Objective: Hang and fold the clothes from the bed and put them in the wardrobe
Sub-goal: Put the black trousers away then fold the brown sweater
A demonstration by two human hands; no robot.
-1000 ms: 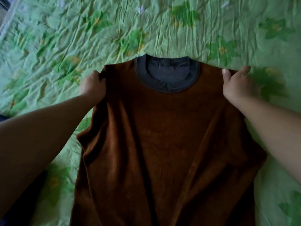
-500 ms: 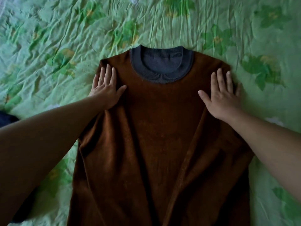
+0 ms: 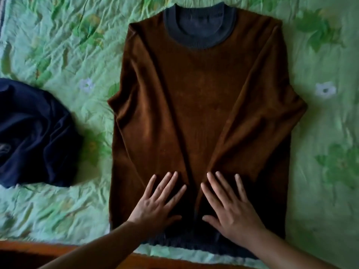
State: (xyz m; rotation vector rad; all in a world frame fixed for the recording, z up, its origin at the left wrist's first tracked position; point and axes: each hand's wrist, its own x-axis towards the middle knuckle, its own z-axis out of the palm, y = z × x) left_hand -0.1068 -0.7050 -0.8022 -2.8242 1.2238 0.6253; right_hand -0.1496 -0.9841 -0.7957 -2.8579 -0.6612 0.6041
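A brown velvet sweater [image 3: 202, 98] with a grey ribbed collar and hem lies flat on the bed, collar away from me. Its sleeves are folded in over the body. My left hand [image 3: 157, 202] lies flat on the lower part of the sweater, fingers straight and spread. My right hand [image 3: 231, 204] lies flat beside it on the same lower part, fingers straight as well. Neither hand grips the cloth.
The bed is covered by a wrinkled green floral bedspread [image 3: 64, 55]. A crumpled dark navy garment [image 3: 33, 133] lies to the left of the sweater. The wooden bed edge [image 3: 38, 251] runs along the bottom of the view.
Both hands let go of the shoulders, flattened on the sweater and slid down from the shoulders to near the hem. The sweater now lies flat.
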